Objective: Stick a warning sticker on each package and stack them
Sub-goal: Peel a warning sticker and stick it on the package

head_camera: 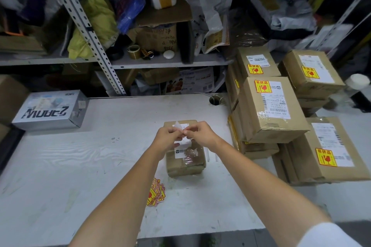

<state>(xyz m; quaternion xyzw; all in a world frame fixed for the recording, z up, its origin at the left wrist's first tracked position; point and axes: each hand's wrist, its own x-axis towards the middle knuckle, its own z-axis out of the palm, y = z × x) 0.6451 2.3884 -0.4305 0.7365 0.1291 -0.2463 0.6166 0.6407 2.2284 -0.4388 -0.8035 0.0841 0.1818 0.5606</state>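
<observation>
A small brown cardboard package [186,161] with a white shipping label lies on the white table [80,166] in the middle. My left hand [167,137] and my right hand [202,133] meet just above its far end, both pinching a small sticker [178,125] whose white backing shows. A loose pile of red-and-yellow warning stickers [155,192] lies on the table in front of the package. Stacked packages [273,110] with warning stickers stand at the right.
A grey printed box [50,110] sits at the table's far left. Metal shelves [160,62] with bags, tape rolls and cartons run behind the table. A cable hole [214,100] is at the table's back edge.
</observation>
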